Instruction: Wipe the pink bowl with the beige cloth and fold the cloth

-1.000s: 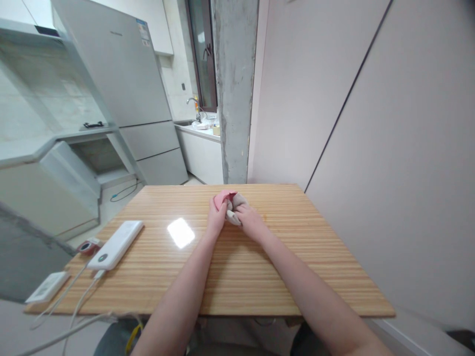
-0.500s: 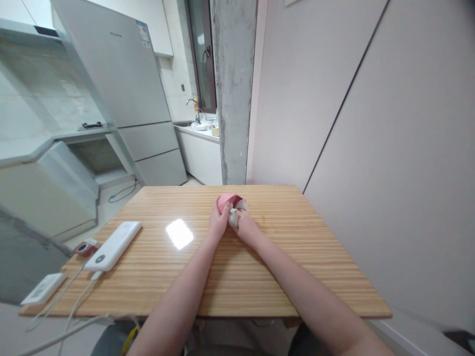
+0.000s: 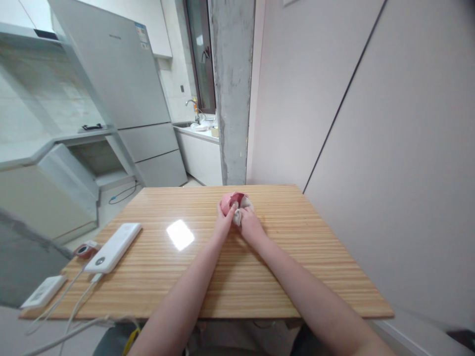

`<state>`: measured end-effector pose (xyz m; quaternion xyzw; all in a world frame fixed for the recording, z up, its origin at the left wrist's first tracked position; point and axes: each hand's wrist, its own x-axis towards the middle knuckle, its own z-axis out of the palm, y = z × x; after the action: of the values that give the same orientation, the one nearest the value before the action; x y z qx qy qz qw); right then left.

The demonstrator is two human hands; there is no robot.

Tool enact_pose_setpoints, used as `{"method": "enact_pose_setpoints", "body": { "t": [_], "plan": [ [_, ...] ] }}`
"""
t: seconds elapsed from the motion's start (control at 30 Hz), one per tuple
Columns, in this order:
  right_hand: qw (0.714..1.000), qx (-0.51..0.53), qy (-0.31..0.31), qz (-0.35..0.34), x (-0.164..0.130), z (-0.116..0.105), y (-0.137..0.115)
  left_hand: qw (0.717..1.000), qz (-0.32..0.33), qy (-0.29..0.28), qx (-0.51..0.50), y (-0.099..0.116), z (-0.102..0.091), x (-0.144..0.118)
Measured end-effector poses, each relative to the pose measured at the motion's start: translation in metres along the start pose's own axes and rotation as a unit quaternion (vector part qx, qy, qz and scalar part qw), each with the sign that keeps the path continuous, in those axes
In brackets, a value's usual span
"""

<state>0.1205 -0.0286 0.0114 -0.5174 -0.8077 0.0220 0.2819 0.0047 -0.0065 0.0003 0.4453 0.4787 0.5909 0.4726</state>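
Near the far edge of the wooden table (image 3: pixel 178 287), my left hand (image 3: pixel 223 220) is closed on a small pink rounded thing (image 3: pixel 227 200) with a darker red inside. It looks hollow like a bowl or pouch, but its exact kind is unclear. Pressed against its right side is a whitish cloth (image 3: pixel 246 201), bunched up and partly reaching the opening. My right hand (image 3: pixel 250 223) grips this cloth, with its fingertips partly hidden in the folds. Both hands are close together, with the thumb of the left lying along the pink thing's near rim.
At the table's left lie a white power bank (image 3: pixel 115 247) with a cable (image 3: pixel 79 299), a reddish roll (image 3: pixel 86 250) and a small white box (image 3: pixel 43 291). Behind stand a concrete pillar (image 3: pixel 235 89) and a fridge (image 3: pixel 111 64). A pale wall (image 3: pixel 371 173) runs along the right.
Both hands, with the pink thing and the cloth, have shifted slightly to the right. The pink thing has turned a little. The rest of the table looks the same.
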Motion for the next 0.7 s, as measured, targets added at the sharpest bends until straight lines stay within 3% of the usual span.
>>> {"method": "enact_pose_setpoints", "body": {
  "t": [0.13,0.3,0.43,0.6,0.7],
  "plan": [
    [0.999,0.044,-0.006,-0.030,0.002,0.005,0.002,0.999,0.014,0.033,0.018,0.001,0.000,0.000],
    [0.996,-0.008,-0.023,-0.086,0.005,-0.006,0.007,0.998,0.021,0.005,0.064,0.016,-0.015,0.011],
    [0.995,-0.059,-0.012,-0.074,0.003,-0.009,0.004,0.999,-0.004,-0.008,0.043,0.015,-0.014,0.010],
    [0.999,-0.032,0.017,-0.013,-0.001,0.000,-0.003,0.999,0.008,0.017,0.028,0.008,0.000,-0.001],
    [0.999,-0.013,-0.008,-0.044,0.001,0.001,0.000,0.997,0.031,0.027,0.065,0.012,-0.005,0.000]
  ]
}}
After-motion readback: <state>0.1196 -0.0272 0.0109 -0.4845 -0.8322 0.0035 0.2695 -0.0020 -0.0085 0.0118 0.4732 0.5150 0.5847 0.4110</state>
